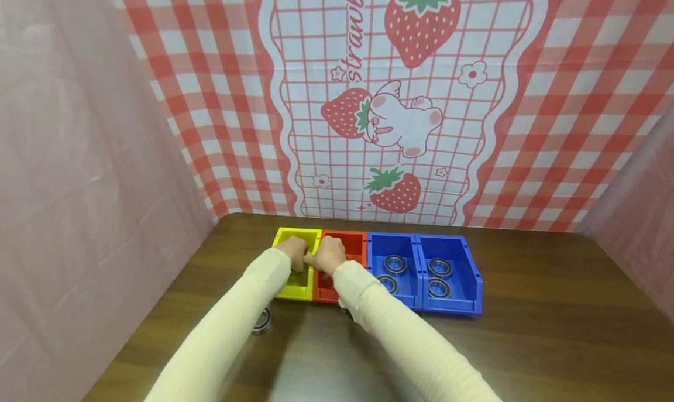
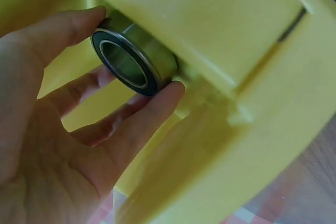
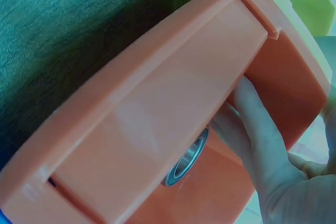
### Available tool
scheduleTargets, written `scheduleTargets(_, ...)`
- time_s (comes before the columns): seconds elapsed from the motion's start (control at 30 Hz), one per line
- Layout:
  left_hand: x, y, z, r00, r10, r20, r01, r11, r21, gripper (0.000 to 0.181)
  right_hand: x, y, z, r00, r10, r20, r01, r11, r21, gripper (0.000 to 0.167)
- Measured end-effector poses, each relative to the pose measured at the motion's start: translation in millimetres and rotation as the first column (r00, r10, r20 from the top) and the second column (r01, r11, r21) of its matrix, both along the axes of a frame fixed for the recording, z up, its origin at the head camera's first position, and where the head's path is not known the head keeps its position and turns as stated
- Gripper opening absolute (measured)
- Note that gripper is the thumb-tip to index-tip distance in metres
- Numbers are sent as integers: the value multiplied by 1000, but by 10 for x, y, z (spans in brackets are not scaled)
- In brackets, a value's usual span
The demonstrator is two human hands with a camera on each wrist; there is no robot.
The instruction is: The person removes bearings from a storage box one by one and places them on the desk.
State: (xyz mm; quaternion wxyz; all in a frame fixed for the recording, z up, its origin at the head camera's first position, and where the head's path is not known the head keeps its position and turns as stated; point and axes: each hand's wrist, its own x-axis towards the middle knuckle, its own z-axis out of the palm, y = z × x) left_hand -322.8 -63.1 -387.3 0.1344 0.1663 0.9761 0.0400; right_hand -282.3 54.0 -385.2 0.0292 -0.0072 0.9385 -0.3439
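One metal ring [image 2: 149,59], pinched at its width by the left hand [image 1: 292,251] inside the left, yellow bin [image 1: 296,295]: apparently placing; release likely next. Right hand [image 1: 329,254], in red bin [image 1: 356,244]: fingers bent, hold unclear.

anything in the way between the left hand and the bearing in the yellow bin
Nothing visible: the left hand already pinches the bearing, its fingers directly against the ring. A wall of the yellow bin is close beside the bearing, but not between it and the fingers.
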Motion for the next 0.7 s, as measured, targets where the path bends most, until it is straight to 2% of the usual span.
scheduleTargets(0.13, -5, -34, -8, 1000, -2, -12, 2, 1000, 7, 23, -1, -9, -3, 1000, 3, -1, -3, 1000, -10, 32)
scheduleTargets(0.27, 40, -56, 27, 1000, -3, -22, 3, 1000, 21, 22, -3, -14, -25, 1000, -2, 7, 2, 1000, -12, 31)
scheduleTargets(0.4, 115, -63, 122, 1000, -18, -9, 19, 1000, 23, 20, -13, -7, -46, 1000, -8, 19, 8, 1000, -1, 31)
scheduleTargets(0.53, 194, -67, 255, 999, -31, 11, 31, 999, -10, 18, -26, 3, -53, 1000, -5, 10, 5, 1000, 4, 32)
scheduleTargets(0.7, 288, -85, 364, 999, -39, 25, 40, 999, -23, 25, -30, 8, -56, 1000, 2, 21, -2, 1000, -14, 34)
